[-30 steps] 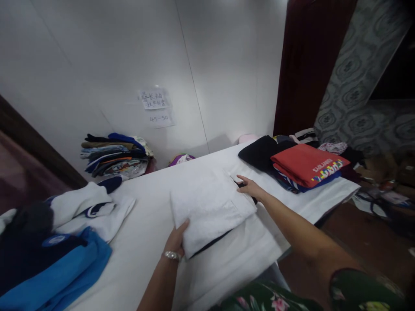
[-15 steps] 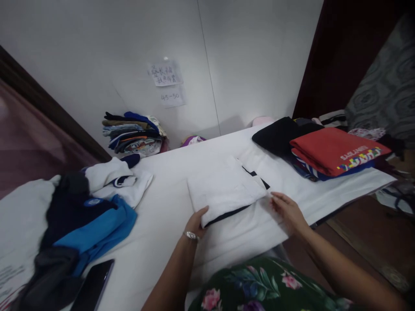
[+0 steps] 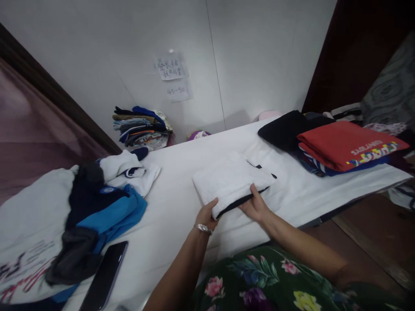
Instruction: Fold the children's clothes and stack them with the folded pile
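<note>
Both hands were together at the near edge of the folded white terry cloth (image 3: 231, 180), which lay flat in the middle of the bench (image 3: 181, 207), with black trim showing along its fold. The left hand (image 3: 206, 215), a silver wristband (image 3: 203, 228) at its wrist, was at the cloth's near corner. The right hand (image 3: 255, 204) lay just beside it on the same edge. The fingers (image 3: 256, 194) of both hands were narrowly closed against the fold, though I could not tell whether they pinched it or only pressed on it.

To the left lay a loose heap of clothing with a blue jacket (image 3: 110, 214), and a black smartphone (image 3: 103, 276) lay near it. To the right, a folded red T-shirt (image 3: 348, 144) sat on a striped blue garment (image 3: 311, 166), beside a black folded garment (image 3: 285, 129). A stack of folded clothes (image 3: 142, 127) stood against the wall, beneath a handwritten paper note (image 3: 171, 66).
</note>
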Demonstrator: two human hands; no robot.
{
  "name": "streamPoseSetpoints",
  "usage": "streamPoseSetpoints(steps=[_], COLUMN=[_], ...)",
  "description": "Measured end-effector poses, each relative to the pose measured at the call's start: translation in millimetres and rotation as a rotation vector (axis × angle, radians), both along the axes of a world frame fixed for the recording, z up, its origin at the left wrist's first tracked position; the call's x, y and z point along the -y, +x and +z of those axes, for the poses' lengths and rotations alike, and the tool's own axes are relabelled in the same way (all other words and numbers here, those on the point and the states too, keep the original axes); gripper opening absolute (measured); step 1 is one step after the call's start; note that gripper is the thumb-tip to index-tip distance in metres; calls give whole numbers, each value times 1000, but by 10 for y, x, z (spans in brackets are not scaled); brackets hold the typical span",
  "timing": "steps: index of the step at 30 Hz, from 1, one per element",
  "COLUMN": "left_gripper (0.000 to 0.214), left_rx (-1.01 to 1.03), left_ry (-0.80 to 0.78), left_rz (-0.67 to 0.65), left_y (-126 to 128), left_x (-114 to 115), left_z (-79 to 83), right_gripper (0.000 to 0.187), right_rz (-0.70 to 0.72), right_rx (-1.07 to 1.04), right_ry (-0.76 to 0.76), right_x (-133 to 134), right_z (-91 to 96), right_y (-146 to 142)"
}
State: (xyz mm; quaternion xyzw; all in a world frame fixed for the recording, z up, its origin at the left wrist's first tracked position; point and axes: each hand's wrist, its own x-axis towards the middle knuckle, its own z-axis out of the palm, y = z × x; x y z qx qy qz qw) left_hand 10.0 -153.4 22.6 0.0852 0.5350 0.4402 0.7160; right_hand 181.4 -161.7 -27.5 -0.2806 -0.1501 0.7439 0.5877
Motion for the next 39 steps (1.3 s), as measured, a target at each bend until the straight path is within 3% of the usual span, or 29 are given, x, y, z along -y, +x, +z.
streamPoseSetpoints(steps=[7,12,15,19,23,26,30,34,36,39], left_gripper=[37,34,26,38,36,36,36,36,30,29], left_rx=[66,93,73,3,-68,-150,-116,29,53,94], left_ry=[70,73,69,56,110,71,85,191,103,-73], left_rz=[-59,-99,-93,-139,-3,88,174,168,12,-392], left_y=[78,26,-147,-369,-378,-315,-201,5,84,61], left_x=[230,288,81,-382,-760,-847,-635,-118,170,489], left_z=[-286,-404,-350,-285,-285,-303,-322,-342,-361,-342], right_gripper=[64,39,34,38,39,42,40,39,42,60], right_rz=[-156,-218,-244,-279,-308,-320,-179,12,19,-101], right_rx=[245,338,361,279,205,274,501,657,774,946], right_ry=[-22,-115,-127,-187,-254,-274,-161,-116,-171,-233], right_x=[13,24,22,11,-18,-82,-298,-635,-779,-875], right_z=[4,-145,-192,-135,-60,-36,69,250,286,220], right_y=[101,240,287,272,220,257,552,1009,1200,1392])
